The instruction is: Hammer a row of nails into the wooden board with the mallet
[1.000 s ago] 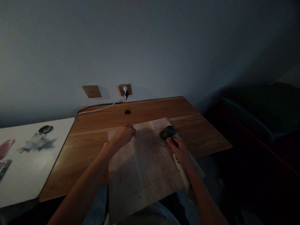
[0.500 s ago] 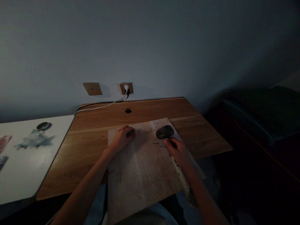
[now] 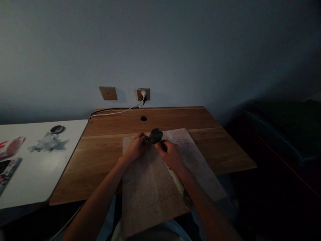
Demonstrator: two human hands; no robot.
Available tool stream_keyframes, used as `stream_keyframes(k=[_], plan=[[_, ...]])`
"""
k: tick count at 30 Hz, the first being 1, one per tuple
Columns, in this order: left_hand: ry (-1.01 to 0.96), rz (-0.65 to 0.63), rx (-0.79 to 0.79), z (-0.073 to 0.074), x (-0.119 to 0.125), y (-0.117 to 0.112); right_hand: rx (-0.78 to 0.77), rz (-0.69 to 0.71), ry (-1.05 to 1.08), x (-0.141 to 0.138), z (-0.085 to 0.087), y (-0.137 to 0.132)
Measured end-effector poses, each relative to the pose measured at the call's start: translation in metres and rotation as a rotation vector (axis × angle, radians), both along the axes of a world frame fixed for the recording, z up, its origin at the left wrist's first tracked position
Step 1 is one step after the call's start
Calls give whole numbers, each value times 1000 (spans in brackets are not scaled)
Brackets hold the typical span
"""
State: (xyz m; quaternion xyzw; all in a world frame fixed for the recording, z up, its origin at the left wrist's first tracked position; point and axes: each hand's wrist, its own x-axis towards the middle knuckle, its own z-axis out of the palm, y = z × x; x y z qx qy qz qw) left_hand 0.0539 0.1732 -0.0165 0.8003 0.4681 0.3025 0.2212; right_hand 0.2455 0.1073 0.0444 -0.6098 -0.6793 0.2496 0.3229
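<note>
My right hand [image 3: 171, 154] grips a hammer [image 3: 155, 135] close under its dark, rounded head. Its pale handle slants down toward me beneath my forearm. The head is over the far part of a wooden board [image 3: 147, 190], right beside the fingertips of my left hand [image 3: 137, 145]. Those left fingers are curled together at the board's far left; whatever they pinch is too small and dark to make out. A short row of small metal screws or nails [image 3: 173, 138] shows on the board to the right of the hammer head.
The board lies on a wooden table [image 3: 100, 147] and overhangs its near edge above my lap. To the left is a white table [image 3: 37, 177] with a dark round object [image 3: 57, 129] and printed items. Cables [image 3: 115, 112] run from a wall socket [image 3: 143, 95].
My right hand has brought the hammer leftward, from the board's right side to beside my left fingers. My left hand stays at nearly the same spot on the board. The view has shifted slightly.
</note>
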Motion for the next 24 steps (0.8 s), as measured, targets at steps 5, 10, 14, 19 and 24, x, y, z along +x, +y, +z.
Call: stream_keyframes(k=[5, 10, 14, 19, 24], plan=[[5, 3, -24, 1, 0, 0, -13, -26, -165, -4, -4, 1], [-3, 4, -25, 2, 1, -1, -9, -14, -221, -6, -6, 0], [2, -1, -24, 2, 1, -1, -3, -7, -208, -7, -5, -3], [-17, -21, -28, 4, 1, 0, 36, -16, -113, -6, 1, -6], [-3, 8, -42, 6, 1, 0, 3, 13, -206, -6, -3, -4]])
